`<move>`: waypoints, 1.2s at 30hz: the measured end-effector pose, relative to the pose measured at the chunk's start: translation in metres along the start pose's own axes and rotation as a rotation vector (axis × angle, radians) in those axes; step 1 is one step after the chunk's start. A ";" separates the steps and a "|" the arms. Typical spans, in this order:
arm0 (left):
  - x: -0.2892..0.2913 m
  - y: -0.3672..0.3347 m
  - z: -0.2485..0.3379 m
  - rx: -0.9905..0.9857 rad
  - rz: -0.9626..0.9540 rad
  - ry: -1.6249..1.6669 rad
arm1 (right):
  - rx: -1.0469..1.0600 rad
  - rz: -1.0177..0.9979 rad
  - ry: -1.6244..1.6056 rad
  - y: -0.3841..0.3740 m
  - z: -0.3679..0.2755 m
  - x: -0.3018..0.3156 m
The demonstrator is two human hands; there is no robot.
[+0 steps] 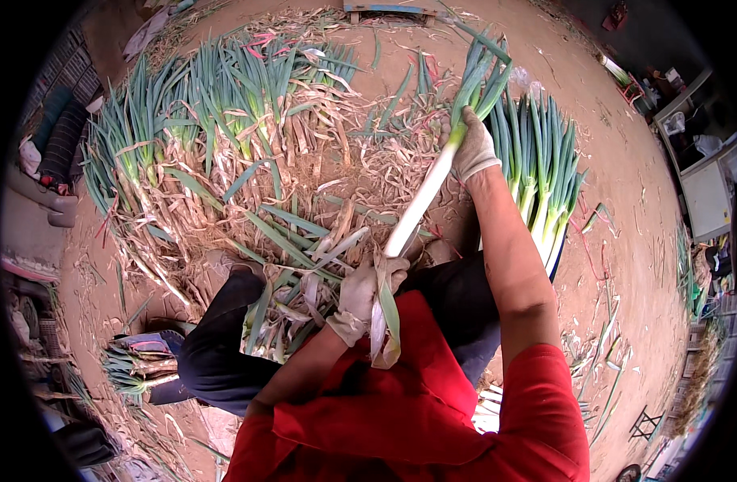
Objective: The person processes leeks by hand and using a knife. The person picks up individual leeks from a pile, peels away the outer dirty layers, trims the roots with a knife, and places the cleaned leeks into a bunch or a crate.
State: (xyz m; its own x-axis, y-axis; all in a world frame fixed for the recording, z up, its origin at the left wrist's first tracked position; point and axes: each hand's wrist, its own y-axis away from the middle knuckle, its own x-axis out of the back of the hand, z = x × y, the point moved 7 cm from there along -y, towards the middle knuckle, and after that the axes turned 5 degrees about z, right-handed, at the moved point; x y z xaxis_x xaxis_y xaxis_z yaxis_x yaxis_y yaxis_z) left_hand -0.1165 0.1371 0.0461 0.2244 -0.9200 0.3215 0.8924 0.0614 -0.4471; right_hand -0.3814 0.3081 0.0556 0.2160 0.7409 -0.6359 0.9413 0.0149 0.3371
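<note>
1. A single long leek [420, 201] slants above the person's lap, its white root end near and its green leaves pointing far and slightly right.
2. The right hand [471, 149], in a pale glove, wraps around the leek where white turns green.
3. The left hand [368, 289], also gloved, grips the leek's near end; a loose leaf strip [387, 321] hangs just beside its fingers, and whether it is pinched there I cannot tell.
4. On the left, a broad heap of untrimmed leeks [224, 120] with dry husks lies on the earthen floor [641, 281].
5. On the right, beyond the right forearm, clean leeks [541, 165] lie side by side, leaves far.
6. Peeled leaves [296, 233] litter the ground between the heap and the left hand.
7. A small leek bundle [139, 365] lies near left, beside the person's leg.
</note>
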 end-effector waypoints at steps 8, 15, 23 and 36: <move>0.033 0.069 -0.175 0.332 -0.022 -0.200 | 0.146 -0.003 -0.071 0.014 -0.022 -0.002; 0.038 0.119 -0.186 0.404 -0.316 -0.634 | 0.158 -0.177 0.063 0.041 0.013 -0.036; 0.052 0.147 -0.203 0.596 -0.543 -0.813 | 0.165 -0.035 0.215 0.053 0.054 -0.041; 0.154 0.072 -0.020 0.175 0.087 -0.214 | 0.274 0.231 0.300 -0.024 0.040 0.001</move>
State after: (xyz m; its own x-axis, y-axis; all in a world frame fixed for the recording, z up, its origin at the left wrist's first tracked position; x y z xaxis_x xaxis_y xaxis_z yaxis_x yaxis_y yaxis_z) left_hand -0.0252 -0.0081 0.0467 0.3640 -0.8067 0.4655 0.9160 0.2196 -0.3357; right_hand -0.3930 0.2815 0.0192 0.3819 0.8660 -0.3229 0.9197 -0.3217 0.2249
